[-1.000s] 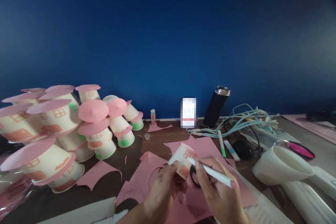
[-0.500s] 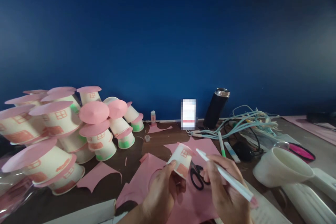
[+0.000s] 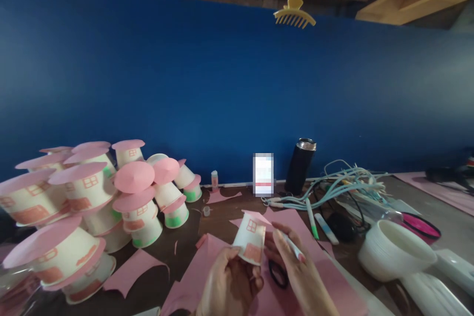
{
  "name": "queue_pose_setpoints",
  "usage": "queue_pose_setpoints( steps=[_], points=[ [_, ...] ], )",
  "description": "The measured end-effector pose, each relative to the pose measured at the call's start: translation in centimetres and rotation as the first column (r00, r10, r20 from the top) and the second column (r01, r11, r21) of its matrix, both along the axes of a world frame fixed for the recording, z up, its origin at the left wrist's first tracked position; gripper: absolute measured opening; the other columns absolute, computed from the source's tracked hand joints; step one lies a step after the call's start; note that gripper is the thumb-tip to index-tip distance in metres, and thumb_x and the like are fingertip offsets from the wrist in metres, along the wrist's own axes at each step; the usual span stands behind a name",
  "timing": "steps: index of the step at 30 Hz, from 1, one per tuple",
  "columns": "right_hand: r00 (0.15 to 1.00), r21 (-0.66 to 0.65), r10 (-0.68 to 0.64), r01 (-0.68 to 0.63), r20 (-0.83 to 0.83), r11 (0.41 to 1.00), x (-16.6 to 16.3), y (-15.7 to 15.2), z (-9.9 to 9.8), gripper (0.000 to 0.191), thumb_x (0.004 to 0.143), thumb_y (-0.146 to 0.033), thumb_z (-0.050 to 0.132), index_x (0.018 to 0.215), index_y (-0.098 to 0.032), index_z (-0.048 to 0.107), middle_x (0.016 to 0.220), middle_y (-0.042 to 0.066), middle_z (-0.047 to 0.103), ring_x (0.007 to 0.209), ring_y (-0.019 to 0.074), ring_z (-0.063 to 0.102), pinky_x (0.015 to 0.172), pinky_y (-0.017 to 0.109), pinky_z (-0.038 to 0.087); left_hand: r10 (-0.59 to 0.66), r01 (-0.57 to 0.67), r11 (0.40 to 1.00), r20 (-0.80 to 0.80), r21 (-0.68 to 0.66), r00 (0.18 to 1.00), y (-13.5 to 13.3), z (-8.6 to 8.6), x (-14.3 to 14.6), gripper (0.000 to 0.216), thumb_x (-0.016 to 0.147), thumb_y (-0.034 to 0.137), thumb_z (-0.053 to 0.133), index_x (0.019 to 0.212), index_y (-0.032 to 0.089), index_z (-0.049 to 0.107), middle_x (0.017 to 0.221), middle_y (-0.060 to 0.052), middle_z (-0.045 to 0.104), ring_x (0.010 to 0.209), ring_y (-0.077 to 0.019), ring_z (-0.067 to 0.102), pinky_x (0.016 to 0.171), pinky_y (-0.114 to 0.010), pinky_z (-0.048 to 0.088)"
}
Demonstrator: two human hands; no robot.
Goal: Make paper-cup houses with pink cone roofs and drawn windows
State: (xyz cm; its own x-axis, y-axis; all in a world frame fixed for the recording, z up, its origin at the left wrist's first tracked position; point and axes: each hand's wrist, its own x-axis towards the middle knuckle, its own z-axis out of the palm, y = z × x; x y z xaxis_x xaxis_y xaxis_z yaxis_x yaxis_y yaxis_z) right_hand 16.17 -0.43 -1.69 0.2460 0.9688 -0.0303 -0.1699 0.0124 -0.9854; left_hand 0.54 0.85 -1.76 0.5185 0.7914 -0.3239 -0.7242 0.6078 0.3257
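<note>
A white paper cup (image 3: 247, 239) with a red window and door drawn on it is upside down, slightly tilted, in my left hand (image 3: 225, 279). My fingers close around its lower edge. A pink paper piece (image 3: 255, 217) sits on its top. Right beside the cup is my right hand (image 3: 296, 264), shut on a white marker (image 3: 294, 247) with a pink end. The marker's far end is hidden behind my fingers. Beneath my hands lie pink paper sheets (image 3: 203, 264) and dark-handled scissors (image 3: 277, 274), partly covered by my right hand.
At left stand several decorated paper cups (image 3: 142, 215) with pink roofs. A glue stick (image 3: 215, 180), a blurred bright screen (image 3: 263, 175) and a black bottle (image 3: 300, 167) stand along the blue wall. Cables (image 3: 333, 187), a green-tipped marker (image 3: 312, 219) and stacked white cups (image 3: 394, 252) are at right.
My right hand has moved left to the cup's side, and the marker has turned, its pink end now toward me. The cup stands more upright. My view has tilted upward.
</note>
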Motion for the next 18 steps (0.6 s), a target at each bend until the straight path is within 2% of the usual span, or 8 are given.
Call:
queue_pose_setpoints(
  steps=[3,5,6,8,11,15,18],
  points=[
    [0.998,0.003,0.012,-0.012,0.061,1.000,-0.8,-0.4,0.8,0.047,0.070,-0.051,0.078,0.105,-0.024,0.064,0.116,0.007,0.069,0.093,0.0248,0.072,0.074,0.029,0.059,-0.122,0.122,0.993,0.089,0.004,0.989,0.5,-0.5,-0.5,0.021,0.074,0.024,0.060,0.085,0.008,0.068,0.068,-0.006,0.070,0.061,-0.0155,0.060,0.068,-0.028,0.045],
    [0.998,-0.017,0.047,-0.046,0.051,0.999,-1.5,-0.7,1.5,0.045,0.078,-0.051,0.071,0.112,-0.024,0.058,0.093,0.004,0.074,0.062,0.0190,0.071,0.054,0.028,0.057,-0.190,0.186,0.982,0.150,0.039,0.970,0.8,-0.9,-0.8,0.025,0.072,0.023,0.061,0.089,0.006,0.069,0.072,-0.007,0.072,0.064,-0.0158,0.061,0.070,-0.028,0.045],
    [0.995,-0.023,0.095,-0.094,0.009,0.995,-1.8,-0.9,1.8,0.048,0.080,-0.052,0.069,0.116,-0.023,0.054,0.078,0.001,0.072,0.053,0.0178,0.067,0.049,0.028,0.055,-0.208,0.201,0.978,0.171,0.058,0.963,0.9,-1.0,-0.8,0.026,0.072,0.023,0.062,0.090,0.006,0.070,0.073,-0.007,0.073,0.065,-0.0158,0.061,0.071,-0.028,0.045],
    [0.976,0.008,0.203,-0.203,-0.075,0.979,-2.4,-1.0,2.3,0.050,0.081,-0.051,0.069,0.116,-0.022,0.049,0.060,-0.003,0.067,0.046,0.0168,0.063,0.047,0.028,0.053,-0.219,0.206,0.975,0.194,0.084,0.956,1.1,-1.2,-0.8,0.025,0.073,0.022,0.061,0.090,0.007,0.070,0.074,-0.006,0.073,0.065,-0.0153,0.062,0.071,-0.027,0.045],
    [0.953,0.057,0.265,-0.259,-0.150,0.964,-3.0,-1.1,2.7,0.046,0.080,-0.049,0.071,0.109,-0.021,0.048,0.058,-0.003,0.066,0.046,0.0148,0.062,0.047,0.026,0.051,-0.220,0.209,0.975,0.177,0.081,0.959,1.0,-1.5,-0.5,0.022,0.074,0.021,0.060,0.089,0.008,0.071,0.074,-0.006,0.073,0.065,-0.0153,0.063,0.070,-0.027,0.045],
    [0.975,0.017,0.139,-0.139,-0.172,0.990,-3.2,-1.3,2.9,0.055,0.073,-0.048,0.077,0.111,-0.021,0.049,0.058,-0.004,0.066,0.045,0.0136,0.060,0.045,0.024,0.051,-0.167,0.157,0.981,0.092,0.110,0.982,0.9,-1.9,0.0,0.020,0.079,0.025,0.061,0.082,0.008,0.072,0.068,-0.007,0.071,0.065,-0.0169,0.064,0.065,-0.027,0.046],
    [0.989,-0.041,0.037,-0.043,-0.142,0.998,-2.9,-1.3,2.9,0.057,0.068,-0.049,0.080,0.109,-0.022,0.052,0.060,-0.004,0.067,0.046,0.0143,0.061,0.042,0.023,0.051,-0.169,0.164,0.980,0.042,0.110,0.985,0.9,-2.0,0.2,0.019,0.080,0.023,0.063,0.080,0.006,0.073,0.069,-0.008,0.071,0.067,-0.0169,0.065,0.066,-0.026,0.047]
  ],
)
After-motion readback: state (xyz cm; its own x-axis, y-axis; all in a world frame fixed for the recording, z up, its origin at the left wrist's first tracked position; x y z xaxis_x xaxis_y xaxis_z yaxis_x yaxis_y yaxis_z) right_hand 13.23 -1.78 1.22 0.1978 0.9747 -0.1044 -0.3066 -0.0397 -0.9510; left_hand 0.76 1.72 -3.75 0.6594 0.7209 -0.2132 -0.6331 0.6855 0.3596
